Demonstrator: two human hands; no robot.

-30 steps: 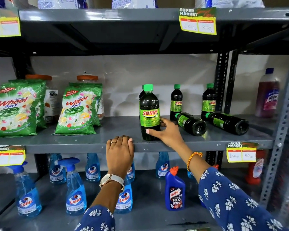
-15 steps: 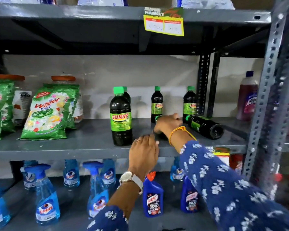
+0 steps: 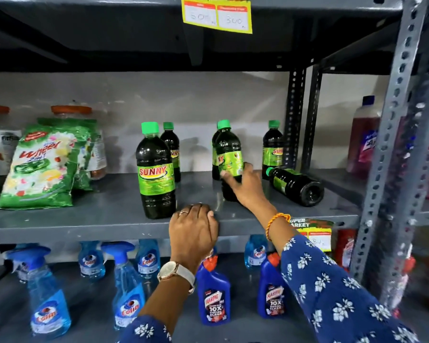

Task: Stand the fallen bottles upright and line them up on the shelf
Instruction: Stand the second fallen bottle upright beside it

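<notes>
My right hand (image 3: 243,186) has its fingers (image 3: 225,175) closed around a dark green-capped bottle (image 3: 228,157) at frame centre, upright on the shelf (image 3: 104,219), cap up. My left hand (image 3: 193,233) grips the shelf edge, holding no bottle. One fallen bottle (image 3: 295,183) lies right of centre — long axis along the shelf, cap toward upper left. Four more stand upright; six in all.
</notes>
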